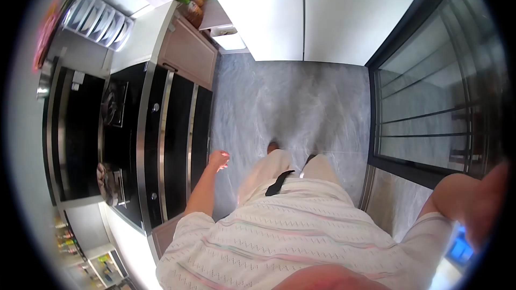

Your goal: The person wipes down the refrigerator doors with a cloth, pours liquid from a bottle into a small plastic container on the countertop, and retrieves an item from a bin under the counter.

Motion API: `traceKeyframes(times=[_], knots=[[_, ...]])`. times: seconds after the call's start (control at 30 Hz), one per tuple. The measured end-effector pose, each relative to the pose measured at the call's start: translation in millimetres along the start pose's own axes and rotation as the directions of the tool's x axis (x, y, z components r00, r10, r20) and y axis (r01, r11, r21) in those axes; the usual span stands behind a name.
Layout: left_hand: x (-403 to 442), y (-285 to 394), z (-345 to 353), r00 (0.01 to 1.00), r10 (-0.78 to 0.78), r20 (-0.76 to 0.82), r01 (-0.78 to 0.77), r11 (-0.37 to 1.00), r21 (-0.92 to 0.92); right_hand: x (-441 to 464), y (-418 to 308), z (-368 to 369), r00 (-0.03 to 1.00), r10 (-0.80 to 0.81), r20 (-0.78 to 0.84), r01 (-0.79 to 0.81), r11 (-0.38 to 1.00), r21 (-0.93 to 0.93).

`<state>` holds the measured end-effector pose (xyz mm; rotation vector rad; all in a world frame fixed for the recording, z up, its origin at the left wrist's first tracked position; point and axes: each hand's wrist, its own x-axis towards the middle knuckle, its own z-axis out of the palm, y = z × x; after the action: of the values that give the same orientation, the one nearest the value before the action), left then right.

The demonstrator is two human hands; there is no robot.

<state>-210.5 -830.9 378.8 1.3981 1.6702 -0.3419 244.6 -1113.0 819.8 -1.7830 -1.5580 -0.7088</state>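
Stove (124, 145) front lies beside our left hand (218, 160) in the head view; that grip is loosely spread, with nothing visible in it. Across from the stove, our right hand (488, 204) blurs near the door (419, 96); we cannot tell its grip. The door is probably heavy, stiff, slick, best held by its frame (374, 102). Floor (293, 96) between stove and door gives moving room; mind the stove's metal edges (166, 129).

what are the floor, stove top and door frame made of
Floor: probably stone or tile, satin, given grey veining and sheen. Stove top: likely glossy glass, from its smooth black surface. Door frame: perhaps painted metal, evenly dark but unclear.
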Motion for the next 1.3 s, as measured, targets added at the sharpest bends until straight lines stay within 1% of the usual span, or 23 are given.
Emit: traceKeyframes(times=[0.1, 0.2, 0.27, 0.4, 0.47, 0.57, 0.67, 0.73, 0.77, 0.8, 0.83, 0.87, 0.9, 0.93, 0.97, 1.0, 1.03, 1.1, 1.13, 1.2, 1.23, 1.27, 1.3], knots=[[-18.0, -31.3, 16.7, 1.0, -0.008, 0.018, 0.009, 1.0, -0.017, 16.0, -12.1, -7.1, 0.988, -0.137, 0.065, 0.142, 0.986, -0.083], [-33.3, -58.2, 20.2, 0.999, -0.047, -0.013, 0.047, 0.999, -0.012, 21.7, -22.1, -9.8, 0.977, -0.191, 0.096, 0.201, 0.973, -0.113], [-43.2, -68.5, 20.6, 0.993, -0.103, -0.051, 0.102, 0.995, -0.012, 23.4, -27.2, -10.9, 0.978, -0.18, 0.108, 0.193, 0.972, -0.132], [-6.7, -133.1, 33.4, 0.999, -0.045, -0.022, 0.047, 0.993, 0.106, 17.0, -21.0, -18.4, 0.98, -0.143, 0.139, 0.166, 0.972, -0.168], [-13.9, -150.5, 39.5, 0.999, -0.047, -0.013, 0.048, 0.995, 0.088, 13.0, -11.8, -18.6, 0.983, -0.115, 0.143, 0.141, 0.972, -0.19], [-33.2, -171.5, 58.5, 0.996, -0.076, -0.041, 0.077, 0.997, 0.021, 4.9, -2.9, -12.2, 0.987, -0.095, 0.129, 0.118, 0.975, -0.186], [-73.6, -189.7, 68.1, 0.976, -0.089, -0.198, 0.067, 0.991, -0.112, 8.5, -8.9, -1.8, 0.984, -0.114, 0.135, 0.134, 0.979, -0.152], [-125.8, -164.7, 70.9, 0.934, -0.229, -0.273, 0.112, 0.917, -0.384, 14.8, -11.9, 2.4, 0.975, -0.174, 0.137, 0.186, 0.979, -0.081], [-110.3, -212.0, 91.9, 0.941, -0.238, -0.243, 0.168, 0.947, -0.275, 18.1, -12.1, 3.2, 0.968, -0.213, 0.134, 0.22, 0.975, -0.04], [-135.0, -202.4, 101.4, 0.914, -0.343, -0.217, 0.277, 0.918, -0.285, 20.0, -11.3, 2.3, 0.958, -0.258, 0.124, 0.259, 0.966, 0.007], [-130.5, -230.4, 125.3, 0.903, -0.353, -0.245, 0.332, 0.935, -0.125, 23.9, -9.1, 2.5, 0.947, -0.302, 0.111, 0.298, 0.953, 0.055], [-136.1, -249.8, 148.0, 0.947, -0.3, -0.113, 0.312, 0.944, 0.106, 30.1, -8.5, 3.3, 0.936, -0.337, 0.097, 0.327, 0.939, 0.103], [-142.0, -269.2, 170.9, 0.971, -0.238, 0.025, 0.216, 0.917, 0.335, 35.3, -11.0, 5.9, 0.929, -0.361, 0.088, 0.345, 0.926, 0.156], [-148.5, -289.5, 194.9, 0.972, -0.173, 0.16, 0.069, 0.86, 0.506, 37.6, -11.7, 7.7, 0.917, -0.39, 0.081, 0.365, 0.905, 0.22], [-216.9, -171.7, 166.3, 0.878, -0.472, -0.075, 0.435, 0.855, -0.282, 36.8, -12.7, 12.8, 0.903, -0.427, 0.057, 0.396, 0.875, 0.28], [-214.8, -187.1, 187.6, 0.902, -0.425, -0.08, 0.385, 0.873, -0.3, 32.9, -15.2, 17.7, 0.892, -0.451, 0.031, 0.415, 0.844, 0.34], [-219.0, -207.7, 215.4, 0.915, -0.4, -0.059, 0.394, 0.915, -0.088, 30.8, -18.2, 23.7, 0.883, -0.469, 0.017, 0.422, 0.81, 0.407], [-233.2, -207.8, 224.6, 0.958, -0.281, 0.054, 0.259, 0.932, 0.256, 22.3, -32.9, 40.3, 0.877, -0.48, 0.032, 0.394, 0.754, 0.526], [-252.1, -218.5, 230.4, 0.951, -0.31, -0.003, 0.308, 0.944, 0.121, 12.3, -46.5, 42.7, 0.875, -0.481, 0.051, 0.369, 0.731, 0.574], [-281.9, -226.8, 230.5, 0.925, -0.365, -0.102, 0.351, 0.927, -0.133, -10.2, -68.5, 67.4, 0.869, -0.47, 0.154, 0.26, 0.699, 0.667], [-289.9, -248.8, 238.3, 0.932, -0.324, -0.164, 0.319, 0.946, -0.055, -25.2, -80.9, 81.3, 0.848, -0.485, 0.212, 0.214, 0.681, 0.7], [-295.3, -276.9, 248.6, 0.934, -0.282, -0.218, 0.295, 0.955, 0.026, -48.1, -86.7, 102.8, 0.852, -0.44, 0.285, 0.098, 0.667, 0.738], [-293.2, -277.9, 254.1, 0.927, -0.303, -0.221, 0.331, 0.938, 0.102, -60.2, -61.8, 140.3, 0.83, -0.395, 0.392, -0.065, 0.631, 0.773]])
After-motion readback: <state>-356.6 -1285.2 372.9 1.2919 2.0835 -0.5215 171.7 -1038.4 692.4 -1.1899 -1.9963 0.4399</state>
